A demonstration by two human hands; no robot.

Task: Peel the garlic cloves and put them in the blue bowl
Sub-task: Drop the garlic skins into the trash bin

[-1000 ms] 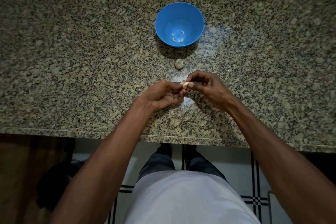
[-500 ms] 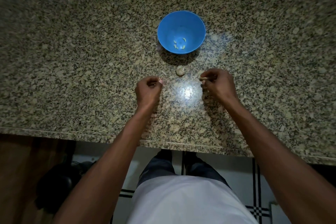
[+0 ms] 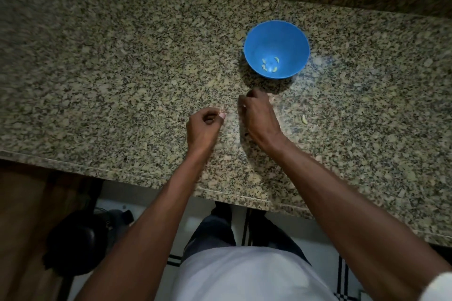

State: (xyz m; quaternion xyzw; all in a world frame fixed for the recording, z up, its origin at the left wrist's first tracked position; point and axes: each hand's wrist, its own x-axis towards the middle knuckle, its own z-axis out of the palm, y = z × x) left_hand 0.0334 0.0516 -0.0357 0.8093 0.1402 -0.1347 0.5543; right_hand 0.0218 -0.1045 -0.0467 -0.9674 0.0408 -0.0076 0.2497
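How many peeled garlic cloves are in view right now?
5: four pale peeled garlic cloves lie in the round blue plastic bowl; one lies on the speckled granite counter. The right hand may hide more.

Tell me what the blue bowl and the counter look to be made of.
Blue bowl: likely plastic, judging by its uniform colour, thin rim and soft sheen. Counter: polished granite or similar stone, speckled tan, grey and black, with a glossy glare patch near the bowl.

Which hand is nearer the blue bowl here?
Right. The right hand sits just below the blue bowl, near its shadow; the left hand is farther down and off to the left.
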